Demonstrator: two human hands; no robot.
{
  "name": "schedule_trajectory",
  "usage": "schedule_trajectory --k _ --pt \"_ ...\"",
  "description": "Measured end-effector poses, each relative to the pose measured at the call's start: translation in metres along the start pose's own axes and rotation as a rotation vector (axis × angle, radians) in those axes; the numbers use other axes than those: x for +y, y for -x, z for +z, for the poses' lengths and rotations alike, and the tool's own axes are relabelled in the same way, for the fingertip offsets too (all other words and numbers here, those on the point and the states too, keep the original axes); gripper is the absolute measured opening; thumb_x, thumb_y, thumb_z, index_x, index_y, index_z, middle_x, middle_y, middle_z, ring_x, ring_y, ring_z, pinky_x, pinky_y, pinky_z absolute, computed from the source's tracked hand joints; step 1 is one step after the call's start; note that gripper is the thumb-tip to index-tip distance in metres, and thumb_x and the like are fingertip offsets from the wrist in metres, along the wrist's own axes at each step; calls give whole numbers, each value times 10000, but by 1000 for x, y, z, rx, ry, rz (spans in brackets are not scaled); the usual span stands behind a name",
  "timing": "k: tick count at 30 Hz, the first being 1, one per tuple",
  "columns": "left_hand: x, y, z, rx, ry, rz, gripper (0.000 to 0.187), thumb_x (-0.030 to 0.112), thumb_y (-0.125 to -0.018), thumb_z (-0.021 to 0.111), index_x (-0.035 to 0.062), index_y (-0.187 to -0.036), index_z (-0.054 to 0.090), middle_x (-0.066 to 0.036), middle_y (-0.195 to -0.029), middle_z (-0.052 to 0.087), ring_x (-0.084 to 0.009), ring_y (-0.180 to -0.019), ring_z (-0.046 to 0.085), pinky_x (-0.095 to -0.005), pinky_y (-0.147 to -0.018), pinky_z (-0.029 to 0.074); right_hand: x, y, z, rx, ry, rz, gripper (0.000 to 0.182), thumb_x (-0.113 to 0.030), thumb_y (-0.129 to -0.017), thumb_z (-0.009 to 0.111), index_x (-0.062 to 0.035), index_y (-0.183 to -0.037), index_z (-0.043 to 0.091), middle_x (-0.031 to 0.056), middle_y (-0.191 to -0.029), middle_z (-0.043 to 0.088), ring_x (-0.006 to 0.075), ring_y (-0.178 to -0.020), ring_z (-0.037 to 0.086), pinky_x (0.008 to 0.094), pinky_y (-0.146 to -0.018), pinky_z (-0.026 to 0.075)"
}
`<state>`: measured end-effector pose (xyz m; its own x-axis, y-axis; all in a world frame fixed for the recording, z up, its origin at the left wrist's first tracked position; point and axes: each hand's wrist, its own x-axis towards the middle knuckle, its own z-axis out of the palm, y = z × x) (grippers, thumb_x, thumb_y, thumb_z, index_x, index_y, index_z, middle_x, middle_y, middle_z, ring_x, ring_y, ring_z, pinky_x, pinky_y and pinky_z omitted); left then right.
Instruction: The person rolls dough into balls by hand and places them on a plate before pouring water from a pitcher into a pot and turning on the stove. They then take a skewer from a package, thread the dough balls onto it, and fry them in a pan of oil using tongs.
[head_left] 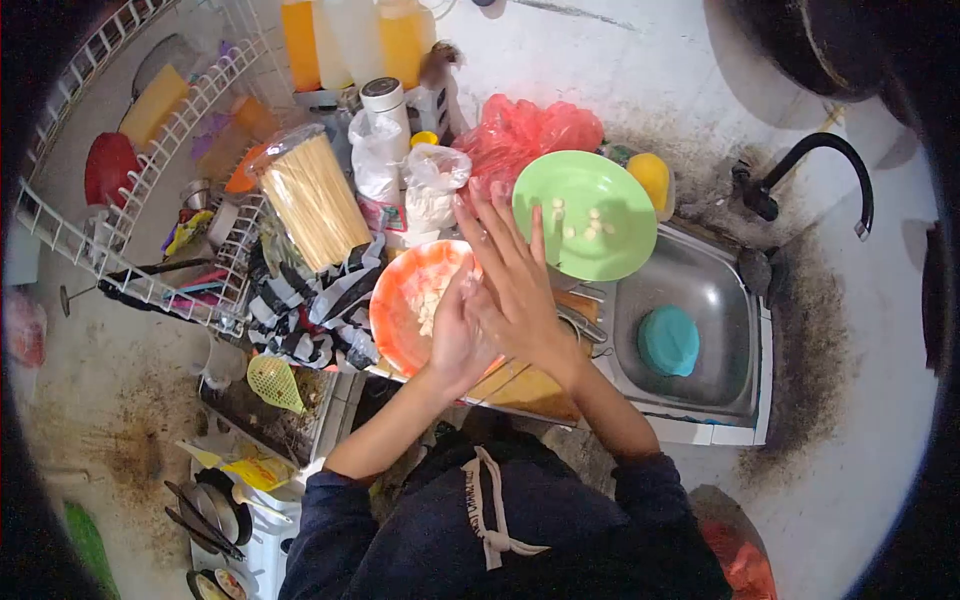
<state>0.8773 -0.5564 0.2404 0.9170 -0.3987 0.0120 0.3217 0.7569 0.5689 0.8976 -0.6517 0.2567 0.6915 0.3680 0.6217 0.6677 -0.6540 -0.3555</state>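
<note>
My right hand [520, 285] lies palm down across my left hand, its fingers stretched out and apart. Under it, my left hand [458, 335] faces up, open, with its fingers partly covered. Whatever may be between the two palms is hidden. Both hands are over the right side of an orange-and-white bowl [392, 318], which holds pale lumps [428, 308] that look like dough. Just beyond my right fingers is a green plate [585, 255] with several small, pale, rounded pieces [594, 222] on it.
A steel sink [640, 400] with a turquoise bowl [668, 340] lies to the right, under a black faucet [825, 150]. Behind stand a bag of white powder [435, 180] and a red plastic bag [530, 130]. Packaged sticks [312, 200] and a white dish rack [110, 262] are left.
</note>
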Motion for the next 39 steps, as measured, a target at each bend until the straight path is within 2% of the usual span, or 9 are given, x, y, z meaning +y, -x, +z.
schedule_trajectory --k 3,5,9,11,15,20,23,29,39 --pt "2 18 -30 -115 73 -146 577 416 -883 293 29 -1308 242 -106 -1347 278 -221 -1242 282 -365 -1033 180 23 1 15 -56 -115 69 466 -277 -839 430 -64 -1251 386 156 -1352 263 303 -1251 247 431 -1014 161" --pt "9 26 -45 -104 -141 0 567 396 -877 317 23 -1300 255 -107 -1343 287 -229 -1239 287 -370 -1027 189 32 3 13 -57 -85 117 333 -198 -815 511 -89 -1130 517 154 -1223 438 295 -1111 438 357 -924 354" --pt "24 41 -69 33 -447 166 482 287 -852 397 24 -1250 330 -98 -1281 365 -228 -1187 357 -362 -1005 217 69 10 -32 38 81 161 215 -153 -781 538 -94 -980 594 104 -975 584 271 -872 561 365 -792 423" --pt "28 44 -75 29 -476 204 414 226 -847 419 37 -1212 379 -81 -1227 413 -208 -1126 422 -337 -982 239 86 11 -67 34 143 466 192 -123 -752 547 -90 -930 612 111 -925 597 276 -803 578 367 -732 444" --pt "24 40 -79 47 -431 158 383 236 -844 423 41 -1174 419 -72 -1151 472 -186 -1060 453 -318 -960 259 117 20 -102 -162 476 569 201 -112 -722 563 -92 -911 626 120 -870 609 276 -774 588 365 -712 453" --pt "8 30 -73 21 -407 106 375 238 -842 426 42 -1162 425 -62 -1131 476 -172 -1078 436 -302 -952 267 146 28 -103 -407 476 350 292 -107 -678 609 -103 -970 617 119 -882 601 249 -775 577 336 -707 455" --pt "0 26 -67 38 -405 84 390 252 -834 438 23 -1149 413 -68 -1101 479 -194 -1026 462 -335 -945 298 147 24 -101 -439 294 419 314 -105 -674 606 -88 -988 610 119 -884 597 261 -783 572 340 -721 451" --pt "-6 24 -56 -26 -382 67 366 180 -832 421 15 -1159 419 -100 -1126 477 -199 -1062 461 -327 -971 270 160 30 -91 -333 331 240 221 -142 -655 588 -81 -860 646 124 -813 601 278 -786 564 377 -706 445" --pt "-17 17 -48 -2 -405 48 400 276 -816 463 31 -1129 424 -68 -1081 497 -188 -1018 473 -330 -943 294 150 30 -95 -351 372 308 164 -157 -670 618 -50 -795 614 95 -836 589 264 -793 559 361 -716 433"
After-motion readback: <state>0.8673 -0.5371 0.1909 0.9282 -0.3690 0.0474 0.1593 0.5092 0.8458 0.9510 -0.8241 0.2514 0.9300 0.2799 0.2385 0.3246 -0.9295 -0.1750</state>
